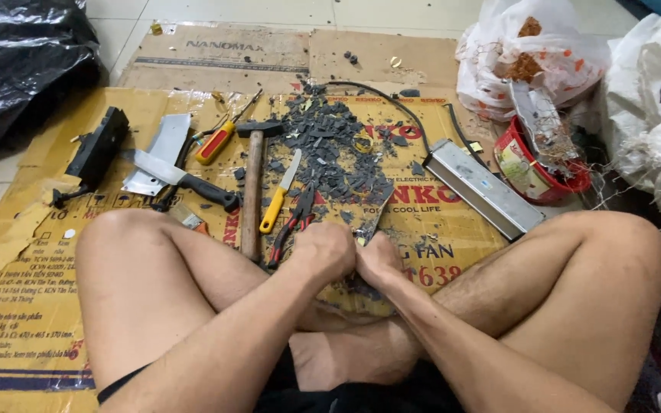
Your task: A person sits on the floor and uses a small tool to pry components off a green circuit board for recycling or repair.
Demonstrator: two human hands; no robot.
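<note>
I sit cross-legged on flattened cardboard [24, 306]. My left hand [327, 251] and my right hand [379, 260] are closed tight side by side over my crossed ankles, both gripping a flat dark grey piece [371, 222] that sticks out forward from between them. Just beyond my hands lies a heap of dark grey broken shards [330, 149]. Red-handled pliers [294, 222] lie right beside my left hand.
Left of the shards lie a wooden-handled hammer [252, 183], a yellow-handled tool [278, 197], a screwdriver [219, 138], a cleaver [181, 177] and a black block [99, 149]. A long metal box [483, 187], a red tub [537, 164] and plastic bags [529, 46] sit right.
</note>
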